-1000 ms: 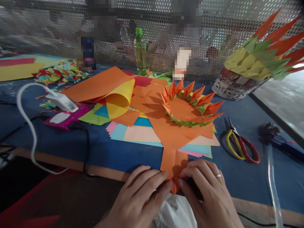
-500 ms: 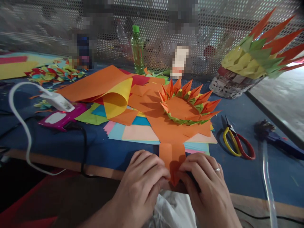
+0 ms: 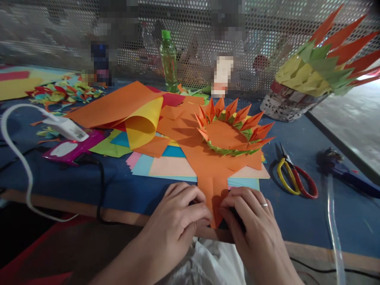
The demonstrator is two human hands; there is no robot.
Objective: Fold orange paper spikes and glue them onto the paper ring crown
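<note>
My left hand [image 3: 178, 215] and my right hand [image 3: 252, 219] meet at the near table edge, both with fingers curled and pinching a small folded orange paper piece [image 3: 216, 198] whose point faces me. A ring shows on my right hand. Just beyond the piece lies a round orange and green folded-paper crown [image 3: 233, 130] on a heap of orange sheets [image 3: 208, 158].
Loose coloured sheets [image 3: 166, 164] cover the blue table [image 3: 124, 186]. Scissors with yellow and red handles [image 3: 293, 176] lie to the right, a blue glue gun [image 3: 344, 170] further right. A white charger on a pink device [image 3: 69, 138] sits left. A green bottle [image 3: 168, 59] and a papercraft basket [image 3: 314, 79] stand behind.
Both hands have curled tighter and moved closer together on the orange piece, which is now folded narrower at its tip. The view has drifted slightly right.
</note>
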